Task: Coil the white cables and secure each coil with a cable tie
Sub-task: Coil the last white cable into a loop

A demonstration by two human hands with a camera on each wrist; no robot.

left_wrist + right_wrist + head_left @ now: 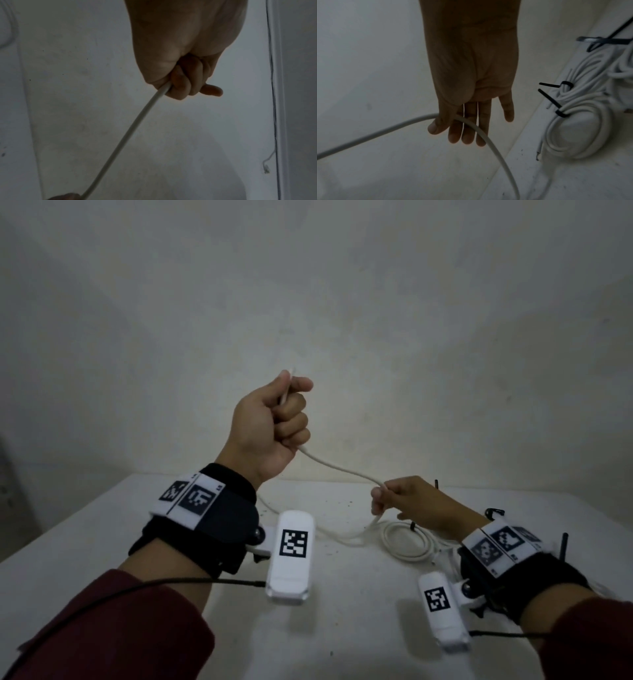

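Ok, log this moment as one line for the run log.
left hand: fist grips thin white cable end, raised | right hand: pinches same cable lower | white tied coils: on white table, black ties | step: coiling

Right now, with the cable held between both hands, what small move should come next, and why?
Probably bring the right hand up to the left hand to lay a first loop. The left hand grips the white cable near its end, the right pinches it further along, and the rest lies loose on the table.

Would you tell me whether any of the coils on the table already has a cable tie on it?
Yes, the right wrist view shows black ties cinched around white coils lying on the table.
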